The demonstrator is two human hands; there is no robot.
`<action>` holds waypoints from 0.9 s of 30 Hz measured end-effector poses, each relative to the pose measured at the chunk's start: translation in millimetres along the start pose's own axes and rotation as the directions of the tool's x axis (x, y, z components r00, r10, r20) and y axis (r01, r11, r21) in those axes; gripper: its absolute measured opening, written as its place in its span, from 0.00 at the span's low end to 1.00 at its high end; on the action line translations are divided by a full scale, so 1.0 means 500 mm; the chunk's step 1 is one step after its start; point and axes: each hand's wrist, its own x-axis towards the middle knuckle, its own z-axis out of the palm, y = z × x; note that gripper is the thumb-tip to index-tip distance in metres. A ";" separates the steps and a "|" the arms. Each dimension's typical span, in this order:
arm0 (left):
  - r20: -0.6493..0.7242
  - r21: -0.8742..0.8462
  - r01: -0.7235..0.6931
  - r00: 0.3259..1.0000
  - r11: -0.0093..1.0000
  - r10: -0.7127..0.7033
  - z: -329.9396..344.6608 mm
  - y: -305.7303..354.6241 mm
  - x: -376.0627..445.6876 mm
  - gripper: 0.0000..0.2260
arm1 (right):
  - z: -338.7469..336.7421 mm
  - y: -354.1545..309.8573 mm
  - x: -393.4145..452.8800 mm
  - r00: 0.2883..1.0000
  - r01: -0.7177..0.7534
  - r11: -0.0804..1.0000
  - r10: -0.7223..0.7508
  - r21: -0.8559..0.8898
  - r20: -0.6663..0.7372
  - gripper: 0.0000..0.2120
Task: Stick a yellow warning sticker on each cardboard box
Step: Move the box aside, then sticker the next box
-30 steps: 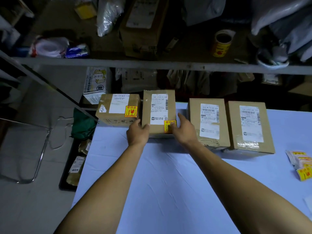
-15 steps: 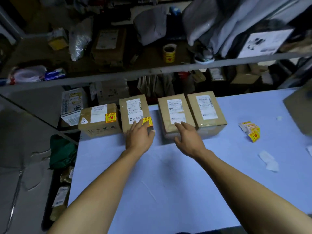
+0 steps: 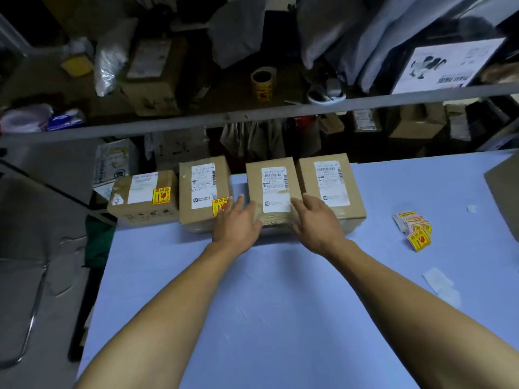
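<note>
Several cardboard boxes stand in a row at the table's far edge. The leftmost box (image 3: 143, 197) carries a yellow warning sticker (image 3: 161, 195). The second box (image 3: 203, 189) has a sticker (image 3: 218, 204) at its near right corner, partly under my left hand (image 3: 236, 223). That hand lies flat with straight fingers between the second and third box (image 3: 273, 192). My right hand (image 3: 317, 223) rests with straight fingers on the third box's right side, beside the fourth box (image 3: 331, 186). Neither of those two boxes shows a sticker. A pile of yellow stickers (image 3: 414, 228) lies to the right.
The table (image 3: 280, 304) has a light blue cover. White backing scraps (image 3: 439, 282) lie at the right. Part of another cardboard box (image 3: 505, 189) shows at the right edge. A cluttered metal shelf (image 3: 252, 116) runs behind the boxes, with a yellow tape roll (image 3: 261, 84) on it.
Both hands left the second box's sticker and shifted right to either side of the third box. The view turned right, bringing the sticker pile further in.
</note>
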 end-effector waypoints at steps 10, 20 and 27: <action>-0.021 -0.200 0.127 0.991 0.971 -0.134 0.033 0.052 0.048 0.20 | 0.040 0.039 0.079 0.999 0.032 0.999 -0.031 -0.027 0.028 0.26; -0.015 -0.515 0.347 0.911 0.784 -0.413 0.064 0.072 -0.043 0.22 | 0.083 0.025 -0.009 0.996 0.056 0.993 -0.048 0.106 -0.076 0.23; 0.000 -0.663 0.338 0.892 0.668 -0.452 0.082 0.043 -0.089 0.24 | 0.098 0.007 -0.077 0.999 0.044 0.957 -0.035 0.288 -0.035 0.20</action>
